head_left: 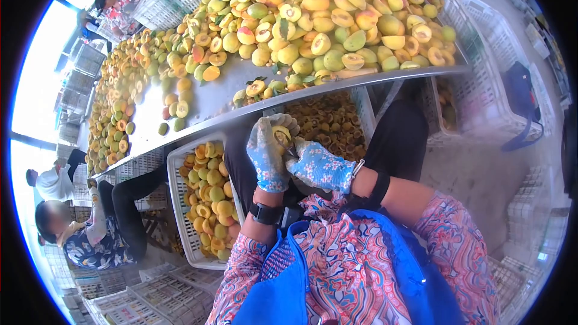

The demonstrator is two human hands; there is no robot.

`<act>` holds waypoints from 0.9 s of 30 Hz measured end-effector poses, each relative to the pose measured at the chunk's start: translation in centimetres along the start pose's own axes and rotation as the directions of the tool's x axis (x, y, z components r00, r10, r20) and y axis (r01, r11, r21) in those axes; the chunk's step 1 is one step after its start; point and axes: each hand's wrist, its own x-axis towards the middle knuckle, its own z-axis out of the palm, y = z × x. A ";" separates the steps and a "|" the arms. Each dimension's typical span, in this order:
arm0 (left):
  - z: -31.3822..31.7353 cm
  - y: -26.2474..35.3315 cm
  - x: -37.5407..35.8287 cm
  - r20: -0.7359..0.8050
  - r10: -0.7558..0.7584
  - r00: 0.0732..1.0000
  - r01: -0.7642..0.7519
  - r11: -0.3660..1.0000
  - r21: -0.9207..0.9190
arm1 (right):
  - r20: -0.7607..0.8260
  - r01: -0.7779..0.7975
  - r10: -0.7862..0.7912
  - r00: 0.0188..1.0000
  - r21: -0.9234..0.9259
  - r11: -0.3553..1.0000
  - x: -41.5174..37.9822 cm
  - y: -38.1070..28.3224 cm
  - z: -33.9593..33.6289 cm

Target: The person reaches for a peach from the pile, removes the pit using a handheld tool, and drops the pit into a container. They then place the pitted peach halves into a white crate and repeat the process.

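Note:
My left hand point(265, 156), in a blue flowered glove with grey palm and fingers, is closed around a cut yellow peach point(281, 135). The peach's cut side faces up towards me. From the right, my right hand point(320, 165) in a matching glove meets it, fingers pinched together at the fruit's lower edge. A thin dark edge shows by those fingertips, but what they hold is too small to make out. Both hands are above my lap, just below the metal table's point(211, 97) near edge.
Halved and whole peaches point(319, 18) are heaped on the table. A white crate point(176, 204) of peach halves stands left of my legs. Under the table lie brownish pieces point(331, 117). White crates point(481, 78) stand at the right. A co-worker point(90, 235) sits at the left.

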 end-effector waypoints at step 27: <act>-1.9 0.9 1.3 0.168 -0.463 0.870 0.481 0.873 -0.081 | 0.098 0.048 -0.016 0.995 -0.340 0.939 -0.8 -0.8 -2.2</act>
